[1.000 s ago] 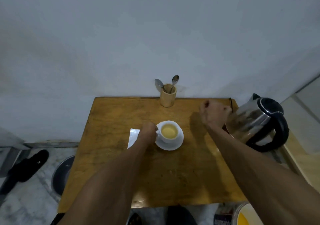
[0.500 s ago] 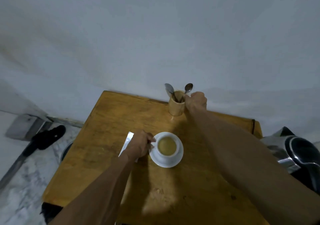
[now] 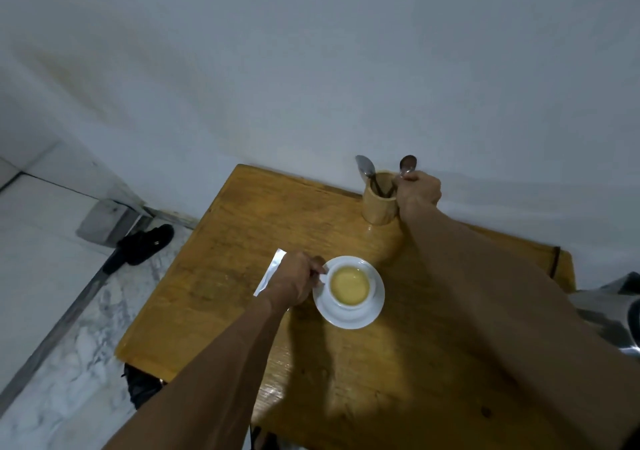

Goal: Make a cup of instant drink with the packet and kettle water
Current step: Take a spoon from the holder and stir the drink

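Cup (image 3: pixel 349 285) on saucer (image 3: pixel 375 306), mid-bench (image 3: pixel 221 241), already holds pale yellow liquid: water poured, powder apparently in. Packet (image 3: pixel 268 276) lies flat just left. Left hand (image 3: pixel 294 283) pinches the cup handle. Right hand (image 3: pixel 417 190) closed on a spoon (image 3: pixel 406 167) in the wooden holder (image 3: pixel 379 205). Kettle (image 3: pixel 609 314) at right edge. Stirring remains, likely.

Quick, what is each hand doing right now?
Left hand: closed on the handle of the white ceramic cup.
Right hand: closed on the metal spoon in the wooden holder.
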